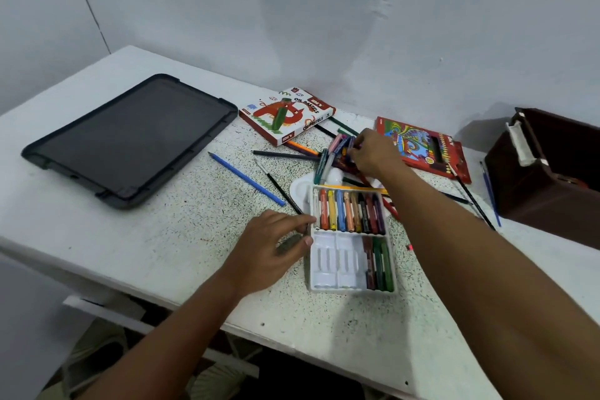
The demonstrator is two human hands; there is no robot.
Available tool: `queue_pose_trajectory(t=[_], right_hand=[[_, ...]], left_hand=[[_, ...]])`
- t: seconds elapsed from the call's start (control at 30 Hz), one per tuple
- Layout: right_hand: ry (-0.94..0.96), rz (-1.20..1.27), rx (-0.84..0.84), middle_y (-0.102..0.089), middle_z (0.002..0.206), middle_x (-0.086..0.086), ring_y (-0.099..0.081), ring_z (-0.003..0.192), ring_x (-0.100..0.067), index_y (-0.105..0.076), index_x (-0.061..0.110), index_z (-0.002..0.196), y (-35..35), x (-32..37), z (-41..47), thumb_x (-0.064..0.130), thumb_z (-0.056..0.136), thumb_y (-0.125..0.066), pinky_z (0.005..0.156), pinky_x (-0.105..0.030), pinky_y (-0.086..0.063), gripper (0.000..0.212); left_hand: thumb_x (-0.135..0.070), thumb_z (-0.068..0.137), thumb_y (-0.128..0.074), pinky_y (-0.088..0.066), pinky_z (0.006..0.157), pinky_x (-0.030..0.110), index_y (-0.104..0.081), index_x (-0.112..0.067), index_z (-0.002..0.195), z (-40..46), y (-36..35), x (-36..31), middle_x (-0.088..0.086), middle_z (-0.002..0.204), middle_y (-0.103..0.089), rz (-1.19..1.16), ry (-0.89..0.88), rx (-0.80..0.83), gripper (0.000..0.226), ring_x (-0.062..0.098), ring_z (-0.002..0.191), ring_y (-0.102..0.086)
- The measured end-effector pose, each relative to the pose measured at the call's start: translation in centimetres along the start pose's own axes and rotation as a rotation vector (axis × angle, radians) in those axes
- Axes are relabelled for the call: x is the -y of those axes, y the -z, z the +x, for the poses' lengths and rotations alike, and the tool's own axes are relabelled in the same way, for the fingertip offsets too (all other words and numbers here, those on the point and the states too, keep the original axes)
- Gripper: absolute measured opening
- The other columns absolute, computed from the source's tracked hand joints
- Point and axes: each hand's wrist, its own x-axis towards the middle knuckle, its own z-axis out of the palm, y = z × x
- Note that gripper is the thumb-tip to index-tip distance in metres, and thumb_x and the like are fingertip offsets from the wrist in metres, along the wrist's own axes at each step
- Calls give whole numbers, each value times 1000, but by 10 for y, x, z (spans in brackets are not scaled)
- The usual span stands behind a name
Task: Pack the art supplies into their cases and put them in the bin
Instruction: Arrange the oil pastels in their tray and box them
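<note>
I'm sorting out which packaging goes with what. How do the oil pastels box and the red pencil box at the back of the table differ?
The oil pastels box is mostly white with a red cartoon figure and red edges; the red pencil box is red with a colourful swirling picture. The oil pastels box looks thicker, while the pencil box looks flat and thin. The pencil box has a window showing its pencils; the pastels box shows none. Both lie flat on the table.

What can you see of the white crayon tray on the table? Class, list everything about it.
The white crayon tray looks like thin moulded plastic, open, lying flat on the speckled table. It has two rows of slots: the far row is full of crayons in mixed colours, while the near row holds only a few dark red and green ones at its right end, the rest empty. The left hand touches its left edge. Its far end overlaps a white paint palette.
</note>
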Motion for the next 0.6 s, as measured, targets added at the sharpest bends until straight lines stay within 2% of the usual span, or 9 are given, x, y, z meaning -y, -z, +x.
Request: queue_pose_trajectory(t=[0.3, 0.4, 0.47, 0.53, 0.6], right_hand=[[-9, -59, 44, -58, 120, -20, -55, 109, -36, -51, 4, 120, -6, 11, 17, 20, 86, -64, 81, -38, -48, 39], [-60, -12, 45, -60, 116, -20, -58, 104, -35, -53, 3, 118, -7, 11, 23, 16, 85, -63, 71, -33, -47, 37], [-100, 45, 56, -63, 103, -19, -60, 91, -32, -57, -1, 110, -6, 12, 25, 13, 84, -63, 61, -29, -42, 30], [-126, 93, 54, -60, 88, -16, -57, 78, -28, -59, -2, 92, -2, 12, 25, 11, 84, -62, 53, -26, -39, 16], [-151, 117, 33, -56, 86, -14, -55, 77, -27, -53, 2, 82, 5, 8, 23, 9, 85, -61, 55, -27, -39, 11]], left_hand=[[-43, 86, -58, -46, 78, 38, -66, -28, 114, 2, -1, 1, -15, 92, -67, -30, -9, -55, 33, 5, 88, -56], [-40, 87, -60, -47, 78, 38, -67, -26, 114, 2, -1, 1, -13, 92, -67, -39, -27, -65, 31, 6, 88, -57], [-39, 87, -60, -47, 78, 38, -67, -26, 114, 2, -1, 1, -13, 92, -67, -43, -32, -68, 31, 6, 87, -57], [-38, 86, -60, -48, 78, 38, -68, -25, 113, 2, 0, 0, -13, 91, -67, -41, -38, -74, 31, 7, 87, -57], [-37, 86, -60, -48, 78, 38, -68, -24, 113, 2, 1, 0, -14, 90, -67, -46, -38, -74, 31, 6, 87, -57]])
